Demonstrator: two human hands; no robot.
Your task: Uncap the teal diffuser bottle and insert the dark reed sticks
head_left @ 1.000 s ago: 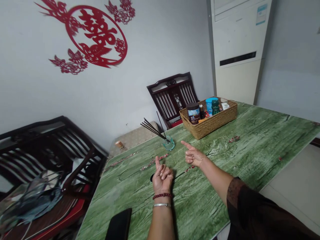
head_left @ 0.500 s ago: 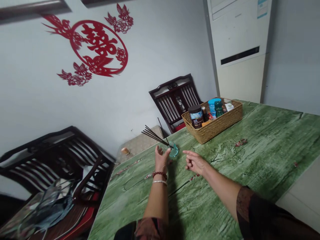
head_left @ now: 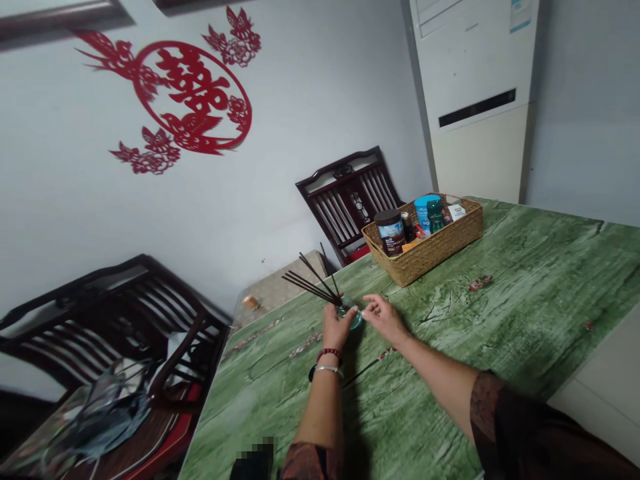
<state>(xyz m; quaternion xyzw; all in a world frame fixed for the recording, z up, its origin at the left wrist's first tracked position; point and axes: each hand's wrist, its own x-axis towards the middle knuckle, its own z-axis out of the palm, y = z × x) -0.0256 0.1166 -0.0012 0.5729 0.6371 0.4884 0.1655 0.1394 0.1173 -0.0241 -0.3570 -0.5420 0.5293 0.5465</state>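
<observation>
A small teal glass reed diffuser bottle is on the green table, with several dark reed sticks fanning out of its neck to the upper left. My left hand closes around the bottle's near left side, its thumb laid across the glass. Part of the bottle is hidden behind these fingers. At the bottle's right side is my right hand, fingers partly bent and apart, fingertips close to the glass and the left thumb. Whether they touch, I cannot tell.
Behind the bottle to the right stands a woven basket with jars and packets. Dark wooden chairs stand beyond the table. An orange-brown cup-like object rests on a lower surface at the back left.
My left hand has moved right and closed on the diffuser bottle. The bottle has shifted slightly toward me, and the reeds have spread. My right hand has come nearer to the bottle.
</observation>
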